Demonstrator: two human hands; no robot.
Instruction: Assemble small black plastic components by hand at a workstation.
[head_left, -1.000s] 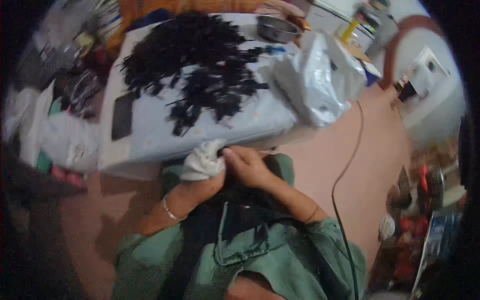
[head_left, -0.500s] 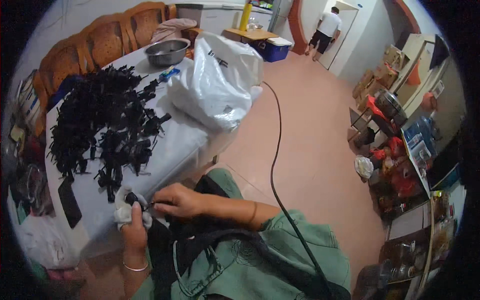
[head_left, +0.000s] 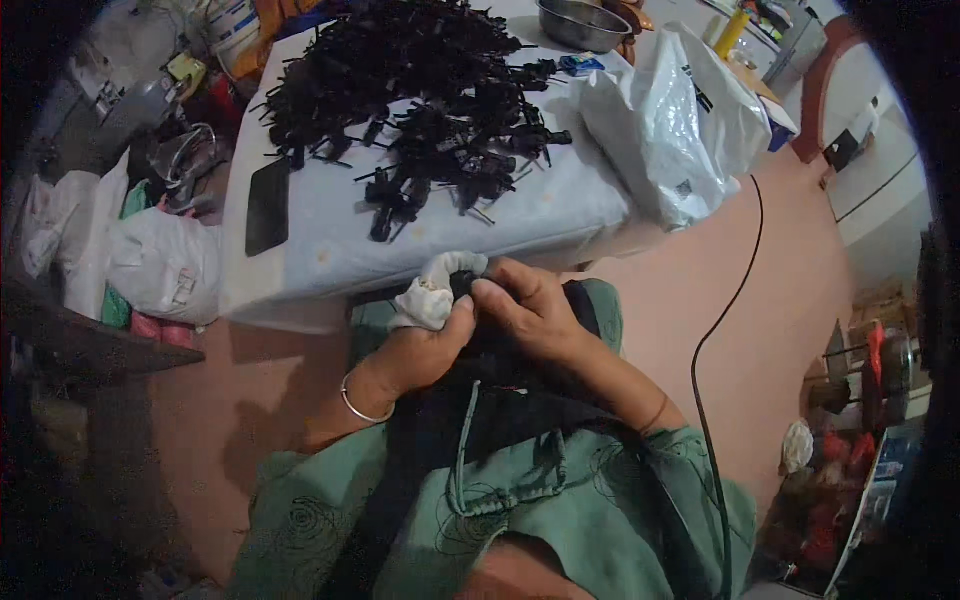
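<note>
Head view, looking down: a white-covered table (head_left: 330, 255) is taken as landmark. On its top a large heap of small black parts (head_left: 420, 90) is spread, thinning toward the near edge. A flat black phone (head_left: 267, 205) lies on the cloth left of the heap. A steel bowl (head_left: 582, 22) stands at the table's far edge, behind the heap. A white plastic bag (head_left: 672, 125), crumpled and marked with dark print, sits on the table's right end and overhangs it. A black cable (head_left: 712, 330) runs over the pink floor to the right of the table.

Just in front of the table's near edge, both hands are held together above the lap. The left hand (head_left: 420, 345), with a thin bangle at the wrist, is closed around a white cloth wad (head_left: 432, 290); thumb and fingers are pressed on it. The right hand (head_left: 530, 310) is curled, fingertips pinching a small black piece (head_left: 466, 284) that touches the wad; its shape cannot be made out. Dark fabric beneath the hands hides the lap.

Left of the table, white bags (head_left: 160, 265) are stacked on the floor, pale and knotted, with green and pink items under them. A yellow bottle (head_left: 731, 33) stands beyond the table's far right corner.
</note>
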